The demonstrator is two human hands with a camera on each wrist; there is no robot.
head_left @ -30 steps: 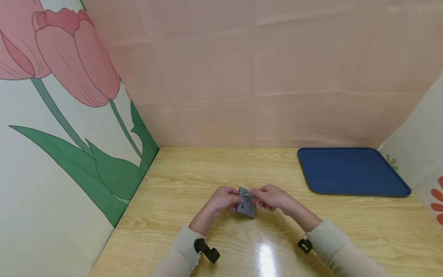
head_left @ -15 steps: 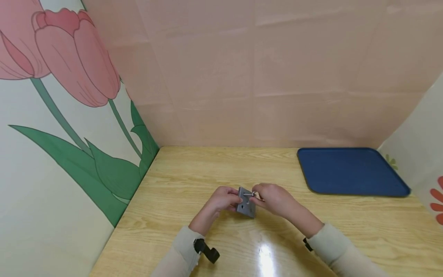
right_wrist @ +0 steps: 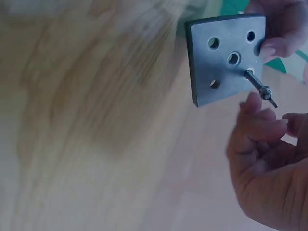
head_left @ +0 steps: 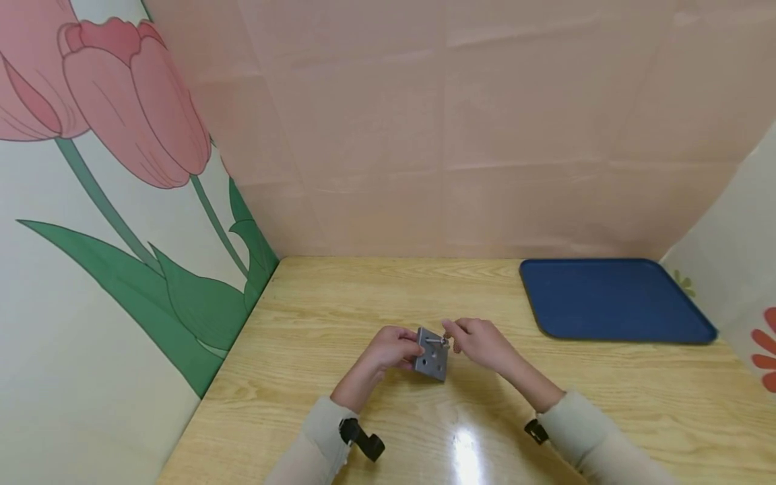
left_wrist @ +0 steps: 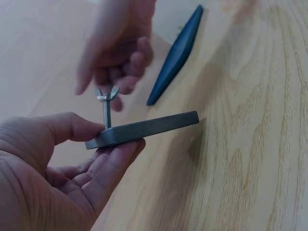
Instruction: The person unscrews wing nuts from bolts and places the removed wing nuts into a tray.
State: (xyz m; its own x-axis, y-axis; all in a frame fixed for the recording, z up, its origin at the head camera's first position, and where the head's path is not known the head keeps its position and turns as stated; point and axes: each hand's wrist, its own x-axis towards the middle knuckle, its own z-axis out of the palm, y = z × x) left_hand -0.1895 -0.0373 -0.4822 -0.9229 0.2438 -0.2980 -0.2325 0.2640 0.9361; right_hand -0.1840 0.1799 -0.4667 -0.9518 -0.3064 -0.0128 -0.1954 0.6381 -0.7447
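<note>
My left hand [head_left: 391,348] pinches a square grey metal plate [right_wrist: 204,62] by one corner, thumb on the upper face and fingers beneath. Several round holes pierce the plate. Out of the corner hole nearest the left thumb rises a threaded wing bolt [left_wrist: 107,114], its wings at the far end, well off the face. My right hand [head_left: 481,343] hovers beside those wings with loosely curled fingers. The right wrist view shows a small gap between these fingers [right_wrist: 255,125] and the bolt. The left wrist view has the right hand blurred behind the wings.
A blue tray [head_left: 618,300] lies at the back right of the wooden table [head_left: 339,289]. A pink-covered wall [head_left: 388,135] stands behind, and a panel with painted tulips [head_left: 133,101] closes off the left side. Light glares off the tabletop in front of the hands.
A second ago my right fingers were on the bolt's wing end, hiding it; now they have loosened and drawn slightly away, so the wings show. The left hand and plate have barely moved.
</note>
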